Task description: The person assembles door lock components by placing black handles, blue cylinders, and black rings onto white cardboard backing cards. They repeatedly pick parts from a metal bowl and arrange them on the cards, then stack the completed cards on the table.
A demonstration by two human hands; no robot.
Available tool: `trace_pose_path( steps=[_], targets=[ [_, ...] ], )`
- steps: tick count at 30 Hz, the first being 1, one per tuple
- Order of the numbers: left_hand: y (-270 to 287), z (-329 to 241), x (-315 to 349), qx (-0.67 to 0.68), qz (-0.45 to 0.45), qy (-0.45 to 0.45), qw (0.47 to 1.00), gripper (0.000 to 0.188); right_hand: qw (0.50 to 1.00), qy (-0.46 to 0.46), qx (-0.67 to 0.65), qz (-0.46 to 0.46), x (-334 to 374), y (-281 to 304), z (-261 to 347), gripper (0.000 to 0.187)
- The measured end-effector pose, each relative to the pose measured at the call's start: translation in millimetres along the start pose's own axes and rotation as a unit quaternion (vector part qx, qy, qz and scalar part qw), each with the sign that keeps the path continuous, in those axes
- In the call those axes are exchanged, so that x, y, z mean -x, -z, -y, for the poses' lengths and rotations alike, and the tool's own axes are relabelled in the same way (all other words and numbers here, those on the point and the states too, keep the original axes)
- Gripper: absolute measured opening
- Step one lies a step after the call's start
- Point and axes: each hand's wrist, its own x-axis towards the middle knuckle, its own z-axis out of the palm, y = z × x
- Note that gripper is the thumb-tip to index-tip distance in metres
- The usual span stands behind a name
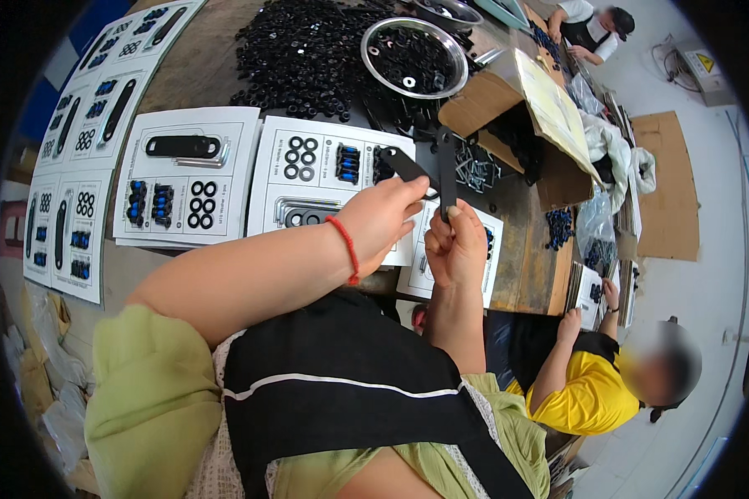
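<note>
My left hand [381, 218], with a red cord bracelet at the wrist, pinches a flat black bar [404, 166] with a rounded end and a hole. A second flat black bar [447, 170] stands almost upright in my right hand [458, 243], its lower end between thumb and fingers. Both bars are close together over the cards. Under my left hand lies a white card [324, 133] holding black rings, screws with blue threads and hex keys. Another white card [493, 249] is partly hidden behind my right hand.
More filled cards [233, 158] lie left. Heaped black parts [295, 58], a metal bowl [366, 50] and a cardboard box [574, 125] occupy the far side. Bent metal keys [478, 170] lie before the box. A co-worker in yellow [587, 387] handles cards at right; another person [595, 33] works at back.
</note>
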Motion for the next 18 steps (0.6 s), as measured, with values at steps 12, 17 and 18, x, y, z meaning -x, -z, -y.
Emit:
trace_pose_path(
  steps=[12, 17, 18],
  targets=[
    [7.0, -18.3, 13.6, -0.077, 0.192, -0.109, 0.972, 0.046, 0.996, 0.018, 0.074, 0.049, 9.0, -11.5, 14.9, 0.009],
    [23.7, -23.2, 25.4, -0.051, 0.085, -0.107, 0.989, 0.034, 0.942, -0.003, 0.287, 0.173, 4.3, -9.7, 32.1, 0.011],
    [24.9, -29.5, 28.9, -0.047, 0.029, -0.109, 0.993, 0.032, 0.944, 0.015, 0.281, 0.172, -7.4, 0.3, 36.7, 0.013]
  ],
)
